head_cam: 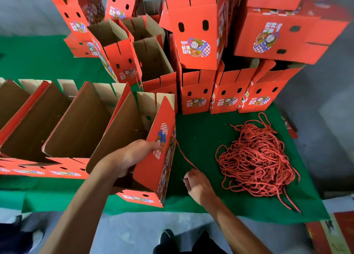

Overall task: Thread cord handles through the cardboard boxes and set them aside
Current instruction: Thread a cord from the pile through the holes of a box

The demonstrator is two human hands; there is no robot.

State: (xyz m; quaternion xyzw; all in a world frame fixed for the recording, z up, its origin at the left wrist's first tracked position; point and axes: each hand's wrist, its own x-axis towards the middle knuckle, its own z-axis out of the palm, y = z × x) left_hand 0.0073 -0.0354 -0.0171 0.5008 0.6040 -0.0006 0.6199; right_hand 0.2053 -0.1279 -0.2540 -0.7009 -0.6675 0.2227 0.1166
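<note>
The open red box lies tipped on the green worktop near its front edge, its long axis running from the near edge away toward the upper left, its open mouth facing left and up. The left hand reaches over the near rim, fingers pressed flat on the printed red side panel, thumb hidden inside. A single red cord comes out of that panel and runs taut, down and to the right, to the right hand, whose fingers are closed narrowly in a pinch on the cord's end.

Just to the left, a row of open boxes lies side by side in the same direction, touching the held box. Behind it, stacked red boxes stand upright in a wall across the back. To the right, a loose pile of red cords lies on the cloth, apart from the right hand.

Bare green cloth stays open between the held box and the pile. The worktop's front edge runs just under both wrists, with grey floor below.
</note>
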